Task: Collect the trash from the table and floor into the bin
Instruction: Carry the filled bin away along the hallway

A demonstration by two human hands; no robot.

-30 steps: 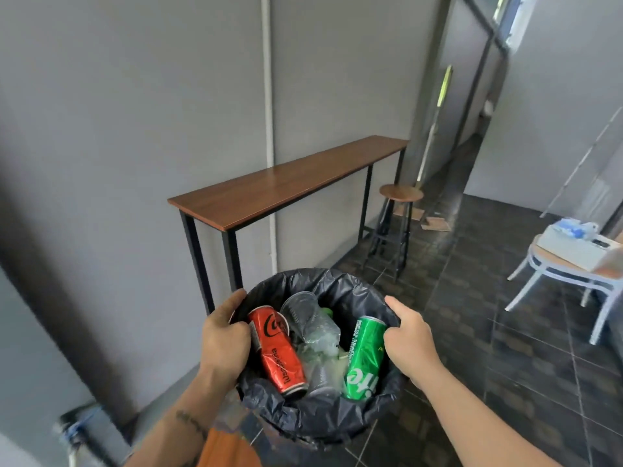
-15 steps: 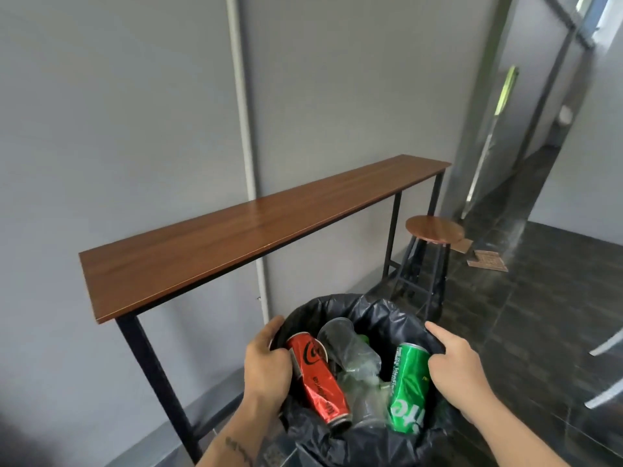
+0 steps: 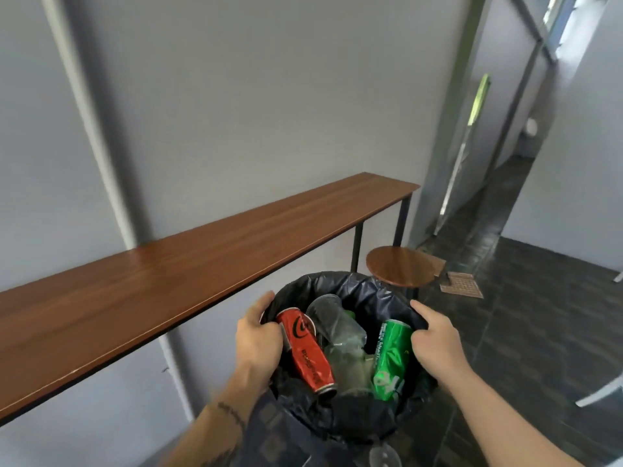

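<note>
A bin lined with a black plastic bag (image 3: pixel 354 284) is held up in front of me, beside the long wooden table (image 3: pixel 188 274). My left hand (image 3: pixel 259 342) grips its left rim and my right hand (image 3: pixel 438 345) grips its right rim. Inside lie a red can (image 3: pixel 306 355), a green can (image 3: pixel 391 355) and crumpled clear plastic cups (image 3: pixel 337 325). The bin's lower body is hidden by the bag and my arms.
A round wooden stool (image 3: pixel 401 266) stands just past the bin, under the table's far end. Dark tiled floor (image 3: pixel 526 315) stretches right, with a floor drain grate (image 3: pixel 463 284). White chair legs (image 3: pixel 603 389) show at the right edge. A grey wall runs behind the table.
The table has come much closer and now stretches along my left. The bin stays held in both hands with the same contents.
</note>
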